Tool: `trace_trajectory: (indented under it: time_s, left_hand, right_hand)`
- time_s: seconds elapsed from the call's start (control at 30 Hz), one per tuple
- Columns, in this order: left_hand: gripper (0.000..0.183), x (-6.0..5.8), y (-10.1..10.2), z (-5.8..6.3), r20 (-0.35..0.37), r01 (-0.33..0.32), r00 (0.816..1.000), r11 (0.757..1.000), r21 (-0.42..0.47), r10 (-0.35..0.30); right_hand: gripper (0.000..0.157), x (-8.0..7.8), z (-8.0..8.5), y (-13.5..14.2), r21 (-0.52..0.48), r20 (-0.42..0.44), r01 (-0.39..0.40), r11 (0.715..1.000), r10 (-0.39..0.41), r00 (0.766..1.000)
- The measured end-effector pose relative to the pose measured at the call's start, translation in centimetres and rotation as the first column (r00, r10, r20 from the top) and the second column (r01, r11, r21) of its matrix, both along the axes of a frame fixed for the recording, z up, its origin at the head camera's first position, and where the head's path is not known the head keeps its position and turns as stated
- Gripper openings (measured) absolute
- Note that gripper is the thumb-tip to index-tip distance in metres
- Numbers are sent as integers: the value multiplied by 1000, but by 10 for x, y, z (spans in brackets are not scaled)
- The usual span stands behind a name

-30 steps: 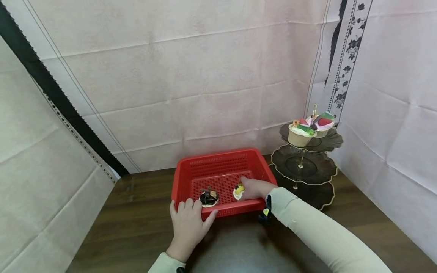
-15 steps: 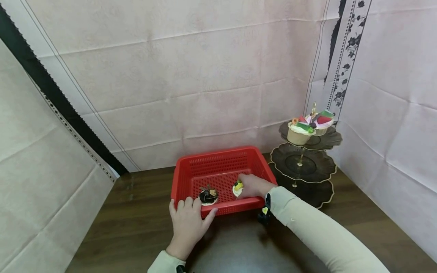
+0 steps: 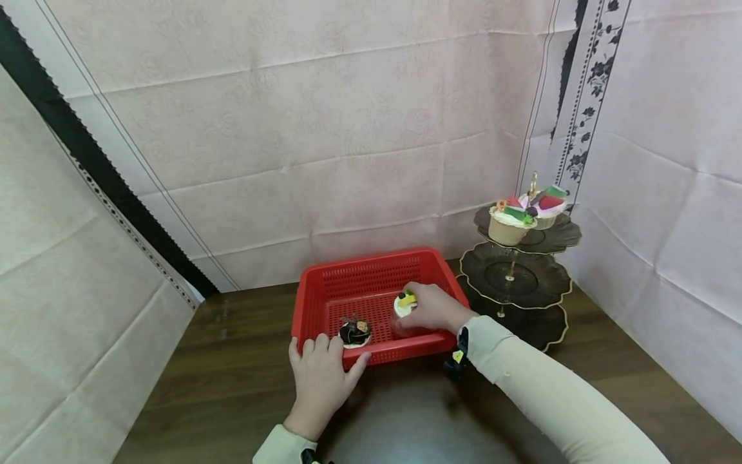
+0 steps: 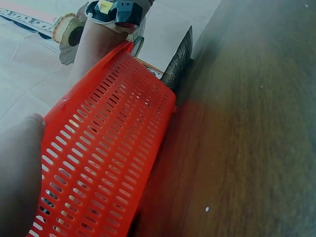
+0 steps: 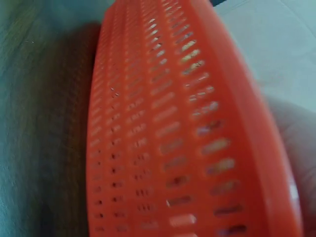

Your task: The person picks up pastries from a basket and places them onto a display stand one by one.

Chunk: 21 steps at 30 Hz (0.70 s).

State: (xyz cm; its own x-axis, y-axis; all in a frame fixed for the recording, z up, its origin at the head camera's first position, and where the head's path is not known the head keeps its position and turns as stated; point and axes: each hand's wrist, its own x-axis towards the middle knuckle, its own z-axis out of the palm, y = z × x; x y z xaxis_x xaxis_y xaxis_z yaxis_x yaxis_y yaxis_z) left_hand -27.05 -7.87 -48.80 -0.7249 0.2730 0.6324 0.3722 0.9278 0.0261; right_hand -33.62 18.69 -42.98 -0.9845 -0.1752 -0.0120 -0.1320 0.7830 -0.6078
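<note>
In the head view, my right hand (image 3: 431, 308) holds a small cupcake (image 3: 404, 305) with white frosting and a yellow and green topping. It is over the right part of a red plastic basket (image 3: 371, 264); the palm hides part of the cupcake. My left hand (image 3: 320, 374) grips the basket's near-left rim, fingers over the edge and thumb spread along the front. A second cupcake (image 3: 354, 333) with a dark topping sits inside, close to those fingers. In the left wrist view, the thumb (image 4: 22, 168) lies against the slotted outer wall.
To the right stands a dark three-tier stand (image 3: 516, 277) with gold scalloped edges. Two decorated cupcakes, one with a green and orange topping (image 3: 509, 225), are on its top tier. Pale cloth (image 3: 371, 129) hangs behind the wooden table (image 3: 203, 386).
My right hand has risen slightly off the basket floor, bringing the yellow-topped cupcake up with it. The left hand stays at the basket rim.
</note>
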Motion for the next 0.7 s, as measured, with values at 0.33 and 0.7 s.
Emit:
trace_trajectory:
  time_s: [0.33, 0.7]
  left_hand:
    - [62, 0, -1, 0, -27, 5, 1000, 1000, -7, -6]
    - [63, 0, -2, -1, -79, 24, 997, 1000, 1, -24]
  right_hand:
    - [59, 9, 23, 22, -72, -161, -22, 997, 10, 987]
    - [58, 43, 59, 49, -71, -228, -9, 997, -7, 974]
